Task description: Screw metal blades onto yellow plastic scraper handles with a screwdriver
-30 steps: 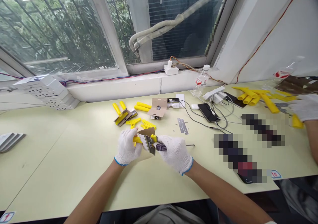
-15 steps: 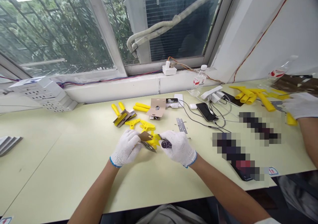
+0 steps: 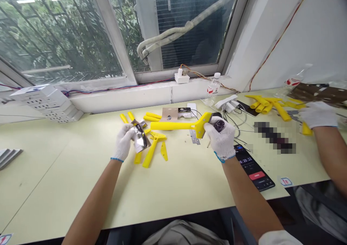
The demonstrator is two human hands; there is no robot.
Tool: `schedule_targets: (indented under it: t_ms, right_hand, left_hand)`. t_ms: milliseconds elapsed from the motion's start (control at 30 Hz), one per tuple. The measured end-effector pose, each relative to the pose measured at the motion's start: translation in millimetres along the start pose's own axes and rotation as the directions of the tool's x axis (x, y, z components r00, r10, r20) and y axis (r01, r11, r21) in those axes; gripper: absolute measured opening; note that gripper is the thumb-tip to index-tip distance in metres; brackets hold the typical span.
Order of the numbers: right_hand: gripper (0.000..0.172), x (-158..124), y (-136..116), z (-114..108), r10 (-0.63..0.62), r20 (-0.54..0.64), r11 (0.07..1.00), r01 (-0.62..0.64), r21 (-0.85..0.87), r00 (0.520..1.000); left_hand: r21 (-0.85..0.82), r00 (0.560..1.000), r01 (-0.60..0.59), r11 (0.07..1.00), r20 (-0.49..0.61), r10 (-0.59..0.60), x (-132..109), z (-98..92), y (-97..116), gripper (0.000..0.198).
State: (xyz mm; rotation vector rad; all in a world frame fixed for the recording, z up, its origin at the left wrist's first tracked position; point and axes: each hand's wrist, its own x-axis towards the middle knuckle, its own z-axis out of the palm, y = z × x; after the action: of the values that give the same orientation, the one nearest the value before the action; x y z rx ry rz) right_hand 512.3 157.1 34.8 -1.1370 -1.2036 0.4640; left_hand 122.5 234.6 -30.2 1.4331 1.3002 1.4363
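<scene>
My left hand point(image 3: 123, 142), in a white glove, is closed on a folded card sleeve point(image 3: 141, 139) with a shiny front and a brown edge. My gloved right hand point(image 3: 222, 136) grips a yellow scraper point(image 3: 176, 125) by its head, the handle pointing left above the table. A dark round-ended tool point(image 3: 219, 125), perhaps a screwdriver, is also in that hand; most of it is hidden. Between my hands lie a yellow T-shaped scraper handle point(image 3: 151, 149) and a small flat yellow piece point(image 3: 164, 151). Metal plates point(image 3: 194, 137) lie partly behind the raised scraper.
A brown card sleeve point(image 3: 169, 114) and yellow handles point(image 3: 153, 115) lie farther back. On the right are a phone point(image 3: 256, 169), cables and a bottle point(image 3: 211, 91). Another person's gloved hand point(image 3: 318, 114) works near more yellow handles point(image 3: 267, 105). White boxes point(image 3: 58, 104) stand at the left.
My hands have moved apart. The left has carried the card sleeve left; the right has lifted the yellow scraper up and right, out of the sleeve's reach. The phone now shows more clearly.
</scene>
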Motion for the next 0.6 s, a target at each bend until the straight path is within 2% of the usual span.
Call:
schedule_targets:
  t_ms: [67,133,233,333,400,433,500,567,600]
  right_hand:
    - [0.020,5,5,0,0.041,-0.023,0.997,-0.039,0.071,0.999]
    - [0.021,6,7,3,0.079,-0.023,0.992,-0.076,0.103,0.997]
    - [0.025,3,3,9,0.044,-0.037,0.997,-0.042,0.058,0.998]
    - [0.023,-1,-1,11,0.003,0.019,0.999,-0.004,0.040,1.000]
    - [0.023,-3,0,10,0.030,0.099,0.999,-0.032,0.018,0.995]
    - [0.024,-3,2,10,0.050,0.143,0.999,-0.049,-0.009,0.988]
    - [0.028,-5,6,11,0.075,0.224,0.995,-0.057,-0.083,0.972]
    - [0.029,-7,9,13,0.051,0.292,0.988,-0.004,-0.157,0.955]
    - [0.029,-7,10,15,0.021,0.325,0.982,0.043,-0.186,0.945]
  left_hand:
    - [-0.084,0.997,0.027,0.996,0.070,-0.021,20,23.1,9,0.048]
    - [-0.210,0.997,0.037,0.977,0.068,-0.024,40,46.0,18,0.070]
    - [-0.325,0.993,0.083,0.942,0.104,-0.052,61,70.8,29,0.087]
    - [-0.350,0.984,0.170,0.921,0.118,-0.136,59,77.5,35,0.084]
    - [-0.345,0.969,0.185,0.920,0.222,-0.112,45,72.1,37,0.073]
    - [-0.338,0.943,0.181,0.923,0.327,-0.065,34,67.6,38,0.069]
    - [-0.283,0.848,0.187,0.941,0.529,-0.009,10,57.7,42,0.064]
    - [-0.152,0.729,0.179,0.972,0.684,-0.027,-16,50.8,48,0.058]
    - [-0.061,0.706,0.150,0.987,0.706,-0.063,-28,49.3,52,0.055]
